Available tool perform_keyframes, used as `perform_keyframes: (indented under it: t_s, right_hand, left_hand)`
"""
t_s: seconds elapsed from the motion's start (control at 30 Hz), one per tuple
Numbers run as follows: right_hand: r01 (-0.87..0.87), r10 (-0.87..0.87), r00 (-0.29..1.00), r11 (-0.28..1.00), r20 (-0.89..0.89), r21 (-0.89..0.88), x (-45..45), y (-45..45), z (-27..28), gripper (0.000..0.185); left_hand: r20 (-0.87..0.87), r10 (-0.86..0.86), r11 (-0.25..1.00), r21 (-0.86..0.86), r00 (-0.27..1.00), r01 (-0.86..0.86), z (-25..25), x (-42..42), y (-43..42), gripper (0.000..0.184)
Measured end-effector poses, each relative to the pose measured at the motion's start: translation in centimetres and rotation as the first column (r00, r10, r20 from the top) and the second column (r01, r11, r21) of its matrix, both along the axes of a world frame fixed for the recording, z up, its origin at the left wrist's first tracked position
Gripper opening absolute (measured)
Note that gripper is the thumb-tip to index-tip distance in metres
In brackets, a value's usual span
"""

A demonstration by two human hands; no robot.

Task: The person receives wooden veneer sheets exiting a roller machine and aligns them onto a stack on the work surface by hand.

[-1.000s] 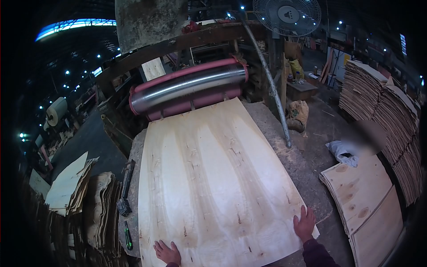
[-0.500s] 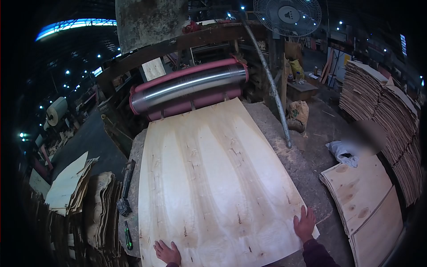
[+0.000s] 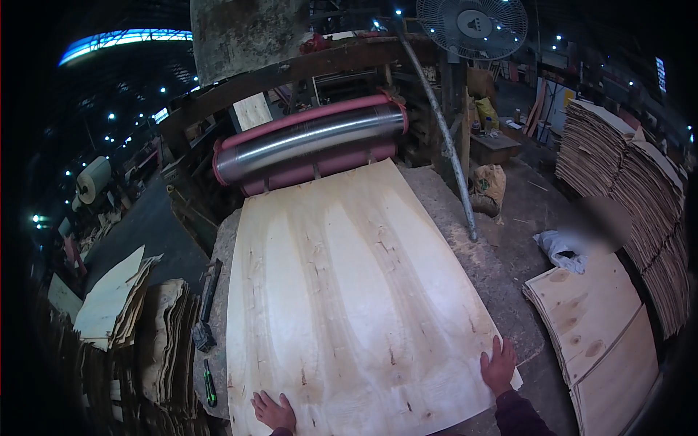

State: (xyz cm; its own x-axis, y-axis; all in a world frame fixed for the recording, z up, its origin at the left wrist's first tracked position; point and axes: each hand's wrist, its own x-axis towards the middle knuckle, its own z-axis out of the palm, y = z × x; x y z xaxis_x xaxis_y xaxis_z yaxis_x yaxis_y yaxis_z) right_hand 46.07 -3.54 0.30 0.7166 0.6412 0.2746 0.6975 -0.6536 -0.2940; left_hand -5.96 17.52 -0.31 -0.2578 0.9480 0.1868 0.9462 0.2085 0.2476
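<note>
A large pale wood veneer sheet (image 3: 342,291) lies flat in front of me, its far edge close to the rollers of a machine. My left hand (image 3: 274,412) rests on the near left part of the sheet, fingers spread. On the near right edge lies my right hand (image 3: 499,365), its fingers also spread and flat. Beyond the sheet, a shiny metal roller (image 3: 313,142) sits between pink-red rollers. Whether the sheet's far edge touches the rollers, I cannot tell.
Left of the sheet are a green-black cutter knife (image 3: 210,383) and a dark brush-like tool (image 3: 206,312). Veneer stacks stand at left (image 3: 160,341) and right (image 3: 596,334). A metal pole (image 3: 440,131) leans by the machine, below a fan (image 3: 472,25).
</note>
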Motion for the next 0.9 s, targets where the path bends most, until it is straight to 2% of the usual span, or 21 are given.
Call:
perform_keyframes:
  t_s: [0.9]
  right_hand:
    - [0.004, -0.004, 1.000, 1.000, 0.008, 0.002, 0.11, -0.07, -0.38, 0.068]
  left_hand:
    - [-0.021, 0.007, 1.000, 0.017, 1.000, -0.006, -0.41, -0.14, 0.16, 0.066]
